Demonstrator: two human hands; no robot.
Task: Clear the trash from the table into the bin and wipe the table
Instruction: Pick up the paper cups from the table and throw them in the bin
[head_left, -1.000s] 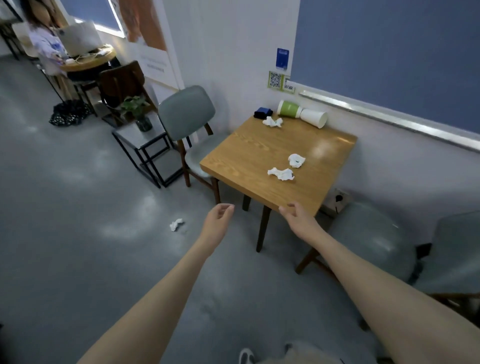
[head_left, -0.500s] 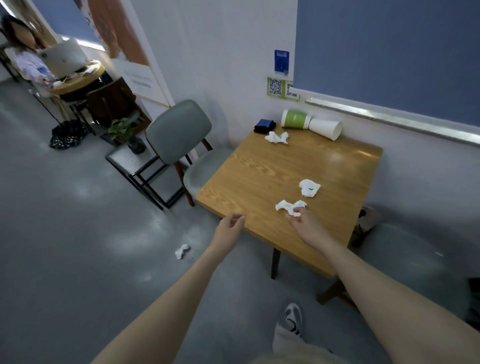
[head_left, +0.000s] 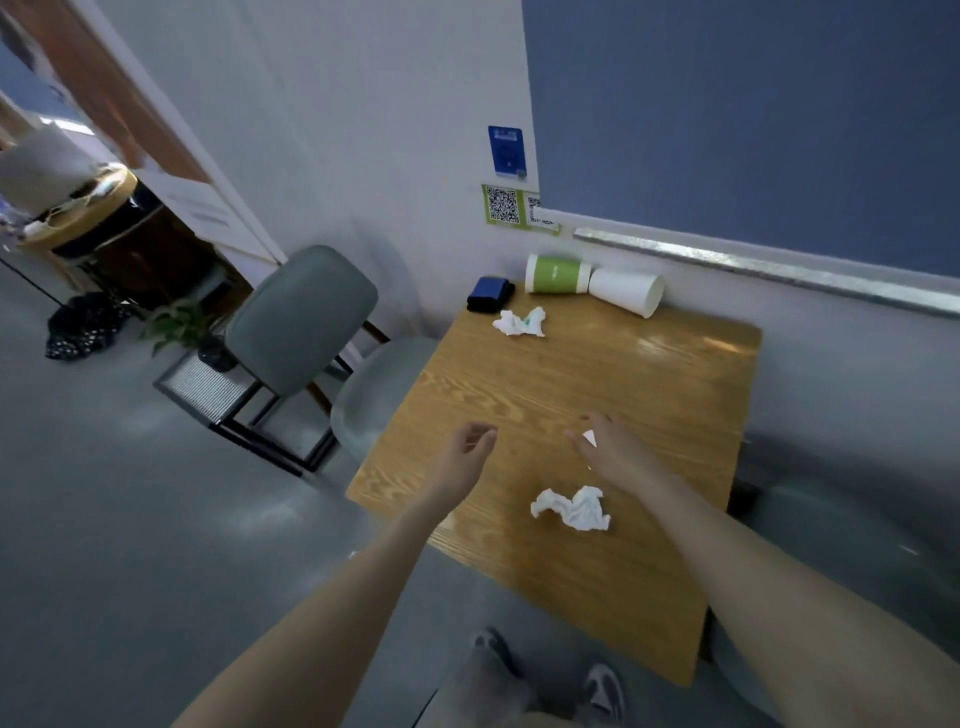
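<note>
Wooden surface (head_left: 649, 395), both hands above it.
Right hand (head_left: 615, 449) reaches over a white tissue scrap (head_left: 590, 438), grasp unclear; left hand (head_left: 465, 452) loosely curled, holding nothing.

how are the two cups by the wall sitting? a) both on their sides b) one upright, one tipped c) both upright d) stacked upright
a: the green cup and the white cup both lie on their sides, end to end, at the table's far edge.

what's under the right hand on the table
A small white scrap of tissue peeks out beneath the right hand; the rest is covered, and so is the table below.
</note>
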